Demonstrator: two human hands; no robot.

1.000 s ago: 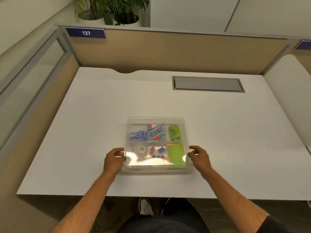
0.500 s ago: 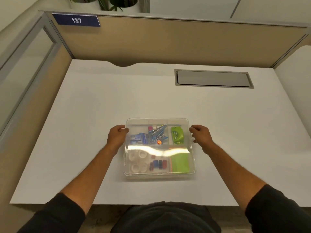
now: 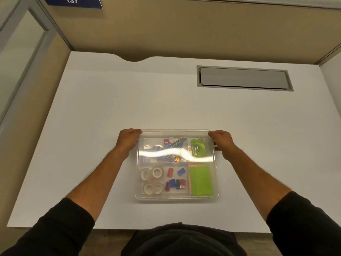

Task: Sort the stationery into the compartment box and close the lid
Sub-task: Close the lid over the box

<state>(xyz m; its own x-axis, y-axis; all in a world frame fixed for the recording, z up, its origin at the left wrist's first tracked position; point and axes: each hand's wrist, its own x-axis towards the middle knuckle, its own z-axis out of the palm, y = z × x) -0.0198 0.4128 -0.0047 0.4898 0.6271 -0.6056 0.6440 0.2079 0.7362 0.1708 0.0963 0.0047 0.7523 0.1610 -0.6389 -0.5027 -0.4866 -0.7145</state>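
Now the clear box (image 3: 176, 197) sits on the white desk (image 3: 92, 117) near its front edge, with the lid (image 3: 176, 133) already laid over it; the stationery shows through it, sorted — tape rolls (image 3: 151, 180) front left, small red and blue clips (image 3: 175, 180) front middle, green sticky notes (image 3: 200, 180) front right, a green stapler (image 3: 197, 147) back right, pens or pins in the back middle, partly lost under glare. Both hands are at the far corners: the left hand (image 3: 128, 140) has its fingers curled over the back-left corner of the lid; the right hand (image 3: 221, 140) grasps the back-right corner the same way, thumb down the side wall. The step looks like seating the lid at the back; to do it well, press straight down on both corners together, so the lid does not skew or pop up on one side; keep the box flat on the desk — tilting it could spill small pieces across the dividers. Whether the front edge has snapped in I cannot tell; it probably wants a check with a press along that edge afterwards.
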